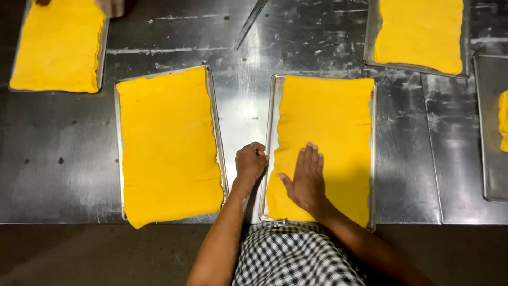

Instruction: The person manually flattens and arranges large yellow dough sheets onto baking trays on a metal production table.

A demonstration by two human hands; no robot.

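Scuffed steel worktable (243,106), floury streaks, carrying 5 metal trays: two front-centre (119,153) (271,148), one far left (102,58), one far right (370,37), another at right edge (487,132), plus thin metal blade (250,22) up top.

Single head view, looking straight down, fairly near, over steel table (69,159)

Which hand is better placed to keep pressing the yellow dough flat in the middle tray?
Probably the right hand: it lies flat, fingers spread, on the yellow dough. The left hand is curled at the left rim of the tray, seemingly steadying it, off the dough's middle.
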